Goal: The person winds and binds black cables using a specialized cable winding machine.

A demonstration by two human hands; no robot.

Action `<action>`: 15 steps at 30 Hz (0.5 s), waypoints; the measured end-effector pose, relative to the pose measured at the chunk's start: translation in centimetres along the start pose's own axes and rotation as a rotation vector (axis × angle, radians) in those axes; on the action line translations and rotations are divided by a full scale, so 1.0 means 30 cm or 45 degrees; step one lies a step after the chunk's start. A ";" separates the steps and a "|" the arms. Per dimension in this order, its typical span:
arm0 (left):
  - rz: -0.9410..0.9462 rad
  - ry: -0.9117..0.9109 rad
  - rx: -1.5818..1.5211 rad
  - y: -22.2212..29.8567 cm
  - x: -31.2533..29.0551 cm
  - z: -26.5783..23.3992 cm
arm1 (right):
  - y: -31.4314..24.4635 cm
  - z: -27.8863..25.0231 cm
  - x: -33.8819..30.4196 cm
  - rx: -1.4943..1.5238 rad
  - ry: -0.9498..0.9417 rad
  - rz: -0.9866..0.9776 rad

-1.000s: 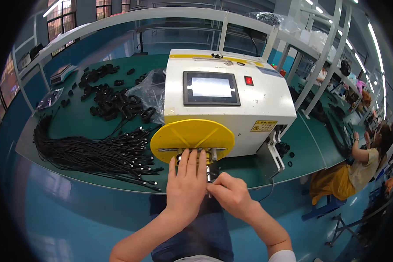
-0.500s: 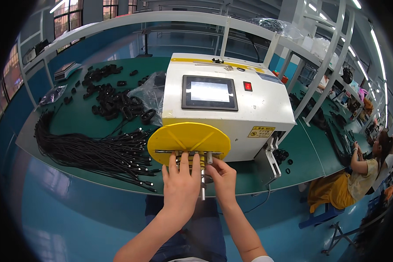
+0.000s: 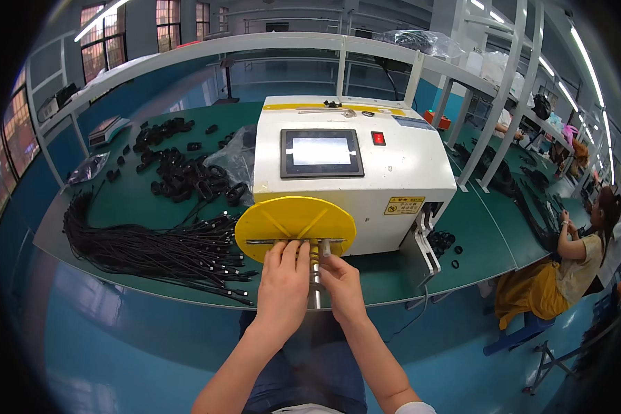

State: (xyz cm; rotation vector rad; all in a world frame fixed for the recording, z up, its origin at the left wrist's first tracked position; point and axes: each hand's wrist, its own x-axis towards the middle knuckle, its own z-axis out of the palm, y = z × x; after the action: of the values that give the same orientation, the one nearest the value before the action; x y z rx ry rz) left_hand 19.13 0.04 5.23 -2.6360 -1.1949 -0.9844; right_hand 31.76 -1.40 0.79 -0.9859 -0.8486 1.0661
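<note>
A yellow round disc (image 3: 297, 215) is on the front of a white winding machine (image 3: 386, 169), with a metal bar across its face. Below the bar, a shiny metal shaft (image 3: 316, 298) points toward me between my hands. My left hand (image 3: 284, 290) lies back up against the disc's lower part, its fingers curled over the spindle; what they grip is hidden. On the shaft's right side, my right hand (image 3: 343, 284) is closed in a pinch beside a short grey post (image 3: 326, 247). Dark material shows around the shaft between the hands, too small to make out.
Left on the green table (image 3: 138, 265) lies a bundle of black cables (image 3: 152, 245). Behind it are a heap of black rings (image 3: 186, 176) and a clear plastic bag (image 3: 234, 162). A metal bracket (image 3: 419, 252) juts out at the machine's right. A seated person (image 3: 576, 255) works farther right.
The view has shifted slightly, so the machine sits a little lower and to the left. Both hands stay at the spindle, the right one drawn closer under the post.
</note>
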 end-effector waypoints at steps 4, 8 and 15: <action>0.019 -0.073 -0.055 0.004 0.014 -0.006 | 0.000 -0.005 -0.010 0.180 -0.054 0.052; 0.002 -0.113 -0.093 0.009 0.022 -0.020 | -0.023 0.019 -0.021 0.382 -0.050 0.125; -0.003 -0.117 -0.053 0.009 0.022 -0.034 | -0.021 0.019 -0.029 0.519 -0.062 0.164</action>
State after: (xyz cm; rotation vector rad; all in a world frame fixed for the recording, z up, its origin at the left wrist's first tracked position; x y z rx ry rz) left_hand 19.11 -0.05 6.46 -2.7402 -1.2085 -0.9072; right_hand 31.18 -2.21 1.50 -0.6784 -0.5795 1.3156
